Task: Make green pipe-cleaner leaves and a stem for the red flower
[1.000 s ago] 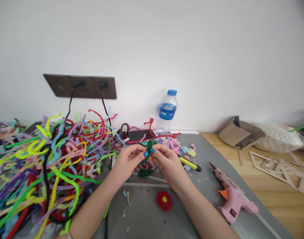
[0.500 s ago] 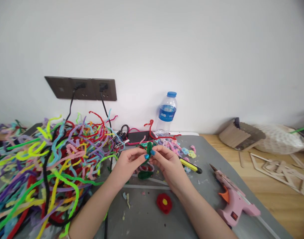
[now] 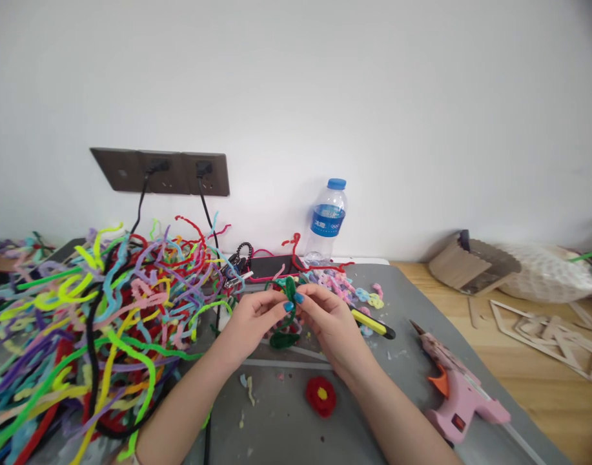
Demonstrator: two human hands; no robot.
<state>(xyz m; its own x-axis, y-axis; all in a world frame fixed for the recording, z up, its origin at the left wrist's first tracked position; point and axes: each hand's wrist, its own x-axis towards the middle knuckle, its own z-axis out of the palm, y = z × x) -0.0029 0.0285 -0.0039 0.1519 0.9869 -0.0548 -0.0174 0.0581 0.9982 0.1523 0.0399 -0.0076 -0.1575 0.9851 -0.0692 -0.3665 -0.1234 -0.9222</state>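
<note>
A dark green pipe cleaner [image 3: 290, 287] is pinched between the fingertips of both hands, its top bent into a loop. My left hand [image 3: 261, 314] closes on it from the left, thumb and forefinger together. From the other side my right hand [image 3: 325, 318] grips it too, the thumb tips almost meeting. Below the fingers lies a dark green leaf-shaped piece [image 3: 283, 340]; whether it joins the held one I cannot tell. Nearer me on the grey table rests a red pipe-cleaner flower [image 3: 321, 396] with a yellow centre.
A tangled heap of coloured pipe cleaners [image 3: 131, 329] covers the left side. On the right lie a pink glue gun [image 3: 458, 384] and a yellow utility knife [image 3: 373, 323]. Behind stand a water bottle [image 3: 329, 219] and a phone [image 3: 271, 267]. Wooden pieces [image 3: 550, 336] lie far right.
The view has shifted very slightly. Both hands keep their pinch on the green pipe cleaner, with hardly any movement.
</note>
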